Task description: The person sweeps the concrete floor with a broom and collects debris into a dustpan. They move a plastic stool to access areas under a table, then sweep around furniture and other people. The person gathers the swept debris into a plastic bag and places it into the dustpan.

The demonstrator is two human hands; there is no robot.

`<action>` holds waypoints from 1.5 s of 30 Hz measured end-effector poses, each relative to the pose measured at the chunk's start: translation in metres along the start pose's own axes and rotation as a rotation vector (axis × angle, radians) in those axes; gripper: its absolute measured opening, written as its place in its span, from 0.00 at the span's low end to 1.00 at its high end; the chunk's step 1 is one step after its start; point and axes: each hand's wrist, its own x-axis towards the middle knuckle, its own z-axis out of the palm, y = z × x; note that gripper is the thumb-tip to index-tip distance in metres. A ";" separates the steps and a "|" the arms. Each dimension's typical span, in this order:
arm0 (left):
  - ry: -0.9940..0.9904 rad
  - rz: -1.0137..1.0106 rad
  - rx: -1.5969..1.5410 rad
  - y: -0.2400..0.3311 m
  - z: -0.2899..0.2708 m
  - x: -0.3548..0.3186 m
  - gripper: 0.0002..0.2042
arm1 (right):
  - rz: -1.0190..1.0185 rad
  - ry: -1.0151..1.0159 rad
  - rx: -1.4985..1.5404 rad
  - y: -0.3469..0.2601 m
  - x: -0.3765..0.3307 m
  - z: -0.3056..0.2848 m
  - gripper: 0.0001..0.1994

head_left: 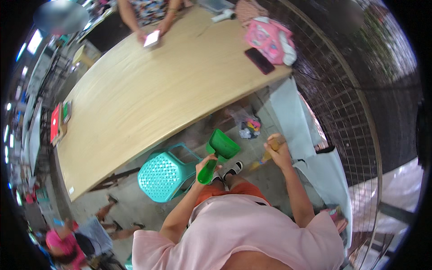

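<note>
My left hand (pixel 203 165) is closed round the handle of a green dustpan (pixel 223 146). The pan hangs low in front of my feet, beside the turquoise plastic stool (pixel 162 176). On the other side, my right hand (pixel 281 154) grips a tan-handled broom (pixel 268 155). It slants down and left toward the floor, with blue and yellow near its lower end; motion blurs that end. Past the dustpan, a clear plastic bag (pixel 246 122) with colourful scraps lies on the floor near the table.
A long wooden table (pixel 148 94) spans the front, with a dark phone (pixel 259 61) and pink bag (pixel 265 38) at its right end. Across it, another person's hands hold a phone (pixel 152 39). Wire mesh (pixel 355 103) stands right; a person in pink (pixel 67 243) is lower left.
</note>
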 end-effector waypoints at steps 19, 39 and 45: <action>0.382 -0.188 -0.168 -0.041 -0.015 -0.152 0.17 | 0.161 0.021 0.671 0.044 0.047 -0.066 0.09; 1.330 -0.624 -0.157 0.103 0.124 -0.355 0.15 | 0.756 -0.303 1.399 0.122 0.014 0.273 0.21; 1.606 -0.749 -0.208 0.086 0.124 -0.403 0.15 | 0.820 -0.234 1.562 0.134 0.007 0.389 0.18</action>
